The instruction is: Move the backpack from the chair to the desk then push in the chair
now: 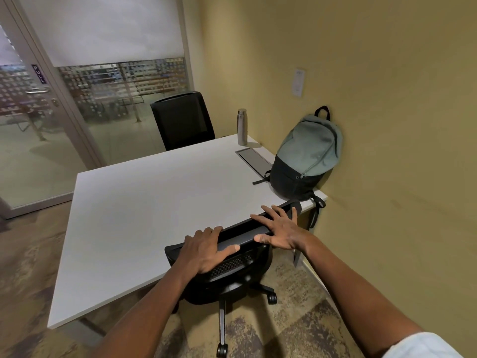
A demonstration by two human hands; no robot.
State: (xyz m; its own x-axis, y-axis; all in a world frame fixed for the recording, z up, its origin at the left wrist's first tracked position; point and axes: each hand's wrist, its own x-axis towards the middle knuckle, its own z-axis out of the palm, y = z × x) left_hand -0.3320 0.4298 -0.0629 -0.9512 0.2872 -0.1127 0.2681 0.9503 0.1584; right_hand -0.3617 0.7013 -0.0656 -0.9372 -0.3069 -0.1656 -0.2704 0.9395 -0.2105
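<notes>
A grey-green and black backpack (307, 155) stands upright on the white desk (144, 202) at its far right corner, leaning on the yellow wall. A black office chair (232, 270) on castors is tucked against the desk's near edge, its seat under the top. My left hand (206, 250) curls over the top of the chair's backrest, fingers wrapped on its rim. My right hand (277, 229) lies flat on the same rim further right, fingers spread.
A steel bottle (242, 127) stands at the desk's far edge beside a grey cable hatch (254, 160). A second black chair (183, 122) faces the far side. A glass door and partition (77, 99) are at left; the yellow wall (387, 125) runs close on the right.
</notes>
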